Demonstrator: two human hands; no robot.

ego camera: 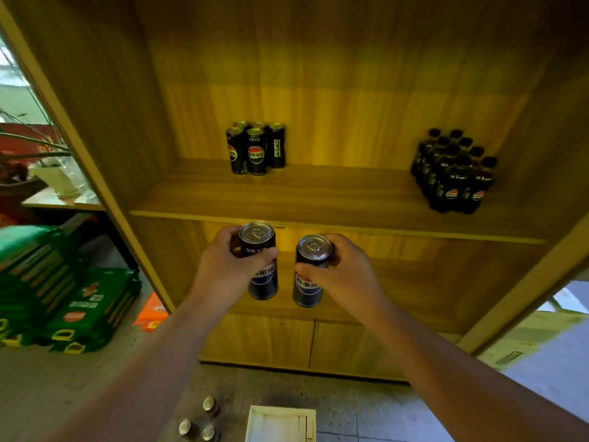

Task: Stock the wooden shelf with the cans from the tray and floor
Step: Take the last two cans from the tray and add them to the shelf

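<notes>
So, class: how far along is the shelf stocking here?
Done: a cluster of cans stands on the shelf. In hand: the left hand and right hand each grip one can. Left: three floor cans; the tray looks empty.

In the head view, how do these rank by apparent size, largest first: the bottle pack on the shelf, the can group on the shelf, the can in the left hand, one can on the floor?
1. bottle pack
2. can group
3. held can, enlarged by nearness to the camera
4. floor can, only partly visible
</notes>
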